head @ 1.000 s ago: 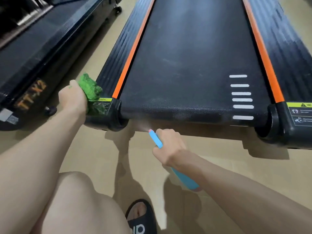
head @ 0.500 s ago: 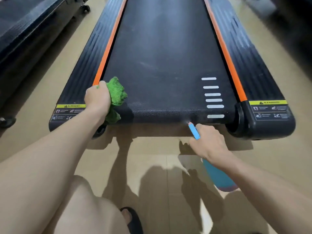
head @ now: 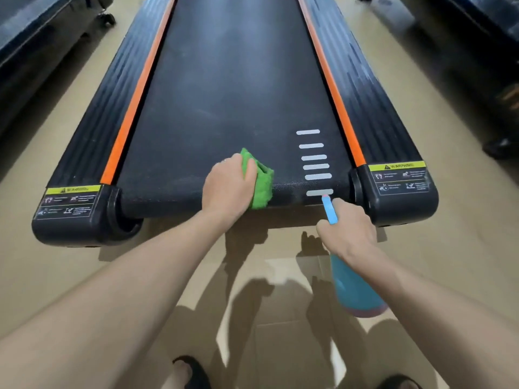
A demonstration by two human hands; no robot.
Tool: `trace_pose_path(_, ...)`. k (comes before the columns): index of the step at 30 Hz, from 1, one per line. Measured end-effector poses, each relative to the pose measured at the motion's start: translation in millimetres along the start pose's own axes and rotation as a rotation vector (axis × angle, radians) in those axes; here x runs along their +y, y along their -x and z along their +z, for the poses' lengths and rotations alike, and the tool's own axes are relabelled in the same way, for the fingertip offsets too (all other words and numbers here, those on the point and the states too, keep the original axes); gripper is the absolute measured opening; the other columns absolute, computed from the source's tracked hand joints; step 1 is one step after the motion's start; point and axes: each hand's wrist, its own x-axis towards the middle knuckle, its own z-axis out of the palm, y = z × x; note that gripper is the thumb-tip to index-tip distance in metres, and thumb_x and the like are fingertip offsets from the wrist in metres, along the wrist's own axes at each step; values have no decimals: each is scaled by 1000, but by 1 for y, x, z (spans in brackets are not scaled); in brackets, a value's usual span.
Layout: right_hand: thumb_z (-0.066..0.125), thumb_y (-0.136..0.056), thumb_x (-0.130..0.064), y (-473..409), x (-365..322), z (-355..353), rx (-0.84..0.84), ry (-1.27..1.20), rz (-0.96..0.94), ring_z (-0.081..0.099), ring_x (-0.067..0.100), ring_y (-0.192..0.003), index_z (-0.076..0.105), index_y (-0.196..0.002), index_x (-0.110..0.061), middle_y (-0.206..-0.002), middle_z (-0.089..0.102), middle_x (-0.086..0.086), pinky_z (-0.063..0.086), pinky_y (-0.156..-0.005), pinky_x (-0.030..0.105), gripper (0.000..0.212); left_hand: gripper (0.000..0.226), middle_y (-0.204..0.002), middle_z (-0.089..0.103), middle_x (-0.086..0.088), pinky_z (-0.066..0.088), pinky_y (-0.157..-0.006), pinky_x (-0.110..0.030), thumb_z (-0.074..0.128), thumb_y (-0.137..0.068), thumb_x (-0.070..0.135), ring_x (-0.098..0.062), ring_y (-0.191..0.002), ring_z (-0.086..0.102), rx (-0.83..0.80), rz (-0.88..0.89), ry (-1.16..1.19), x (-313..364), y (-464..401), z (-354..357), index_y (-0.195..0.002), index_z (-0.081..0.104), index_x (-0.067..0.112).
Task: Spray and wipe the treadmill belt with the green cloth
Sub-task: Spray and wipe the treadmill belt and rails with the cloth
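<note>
While the left hand [head: 229, 186] presses the bunched green cloth [head: 259, 182] onto the treadmill belt [head: 224, 94], fingers curled over its top, the work looks to be at the wiping stage along the belt's near end. The cloth sits at the rear edge of the belt, about midway across and left of the white stripes [head: 314, 161], partly draped over the curve of the roller. The right hand [head: 348, 234] is wrapped round the neck of the blue spray bottle [head: 354, 290], its nozzle pointing at the nearest stripe, just off the belt's edge. I would judge the next move to be a sweep of the cloth rightward toward those stripes, then up the belt, where a dusty haze shows untouched.
</note>
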Motion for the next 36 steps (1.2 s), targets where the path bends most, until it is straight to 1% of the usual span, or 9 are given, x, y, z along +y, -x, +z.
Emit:
trace_pose_path(3,56,-81,-12,-4,7,-20,89,-151,16,52,37,-76,39,-74,-15,-77,52,6,47,-70,41,18,32,-78,58,-10,37,-65,-41,38,-99,38,-33,-73,51,57,443,-278,18,5,36,-80,49,14)
trace_pose_path(6,56,-80,-14,-14,21,-44,187,-204,14,51,39,-77,41,-75,-15,-80,56,9,44,-68,42,16,30,-78,56,-8,33,-62,-39,46,-95,40,-28,-72,50,-29,956,-506,47,8,75,-82,53,14)
trace_pose_path(9,56,-81,-15,-24,33,-57,230,-124,-25,49,40,-80,36,-72,-17,-80,53,9,36,-67,39,22,24,-78,55,-6,30,-62,-37,57,-89,37,-27,-72,51,-11,1151,-568,75,0,111,-79,53,16)
trace_pose_path(16,60,-86,-21,-29,36,-46,129,-14,-64,44,32,-76,26,-72,-22,-74,39,-1,31,-66,36,36,13,-77,53,-7,22,-60,-36,63,-82,8,-26,-68,46,-1,1200,-533,63,-6,131,-77,53,15)
trace_pose_path(20,57,-85,-20,-22,6,-22,13,-29,-136,46,32,-79,38,-87,-18,-85,45,0,33,-70,36,19,14,-78,51,-8,27,-58,-38,60,-84,5,-27,-68,45,-35,1092,-625,-17,-2,89,-79,51,15)
trace_pose_path(26,56,-87,-21,-21,-43,8,-32,-133,-183,43,30,-77,36,-84,-15,-78,40,-2,31,-69,35,21,16,-74,49,-13,35,-54,-42,66,-83,9,-29,-65,44,-13,840,-750,-147,7,19,-78,51,9)
trace_pose_path(28,55,-87,-20,-21,-46,10,-17,-151,-150,44,31,-79,34,-78,-17,-78,41,-1,33,-71,35,24,16,-74,48,-13,34,-54,-41,63,-86,13,-29,-66,44,5,794,-711,-146,7,23,-78,51,8)
trace_pose_path(31,55,-87,-18,-24,-37,5,28,-149,-87,47,35,-82,44,-86,-15,-85,48,3,36,-73,36,12,19,-73,46,-12,30,-54,-40,62,-89,16,-29,-64,42,51,772,-651,-135,11,35,-76,50,10)
trace_pose_path(36,57,-85,-18,-26,-9,-5,60,-66,-36,48,38,-79,31,-73,-18,-75,43,2,35,-70,38,29,19,-77,52,-10,34,-58,-41,61,-93,20,-28,-67,46,170,1018,-413,-37,-7,73,-76,53,14)
